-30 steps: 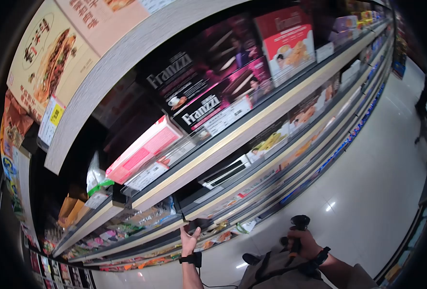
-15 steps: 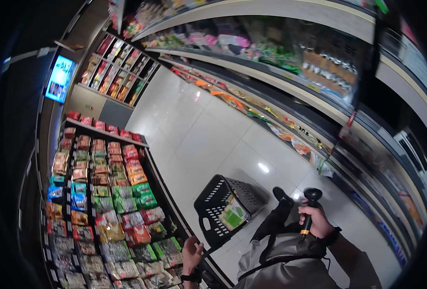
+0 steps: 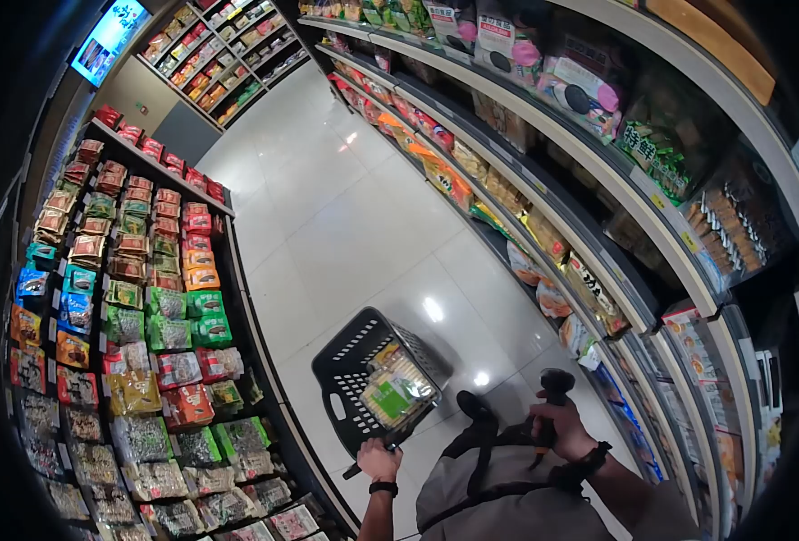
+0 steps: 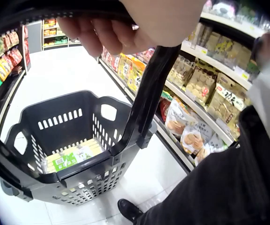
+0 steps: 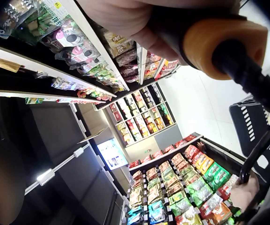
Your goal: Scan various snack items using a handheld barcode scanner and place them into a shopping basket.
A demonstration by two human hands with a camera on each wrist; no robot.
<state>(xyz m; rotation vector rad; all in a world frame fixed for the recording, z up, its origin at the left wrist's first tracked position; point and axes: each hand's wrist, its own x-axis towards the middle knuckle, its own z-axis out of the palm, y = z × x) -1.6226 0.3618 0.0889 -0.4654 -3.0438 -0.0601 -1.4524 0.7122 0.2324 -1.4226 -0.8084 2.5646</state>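
Note:
My left hand point(image 3: 379, 462) grips the handle of a black plastic shopping basket point(image 3: 339, 361). In the left wrist view the fingers point(image 4: 108, 37) curl round the raised handle point(image 4: 146, 93), and the basket hangs below. Inside lies a clear pack of pale sticks with a green-and-white label point(image 4: 74, 158). My right hand point(image 3: 566, 431) holds a black handheld device with a rounded head point(image 3: 557, 381) in front of the body. The right wrist view shows the device's orange end point(image 5: 224, 44) with a black cord or strap coming out of it; its grip is mostly covered by the hand.
Left of the aisle is a sloped display point(image 3: 133, 361) of bagged snacks. Tall shelves point(image 3: 543, 180) with packaged food line the right. Pale tiled floor point(image 3: 327, 243) runs between them to a back shelf point(image 3: 219, 54); a lit screen point(image 3: 111, 36) hangs at far left.
The head view has swung from the boxed goods on the shelf to the aisle, bringing the basket into sight. Since half a second ago, the basket has shifted left and up in the view. The right hand keeps the device.

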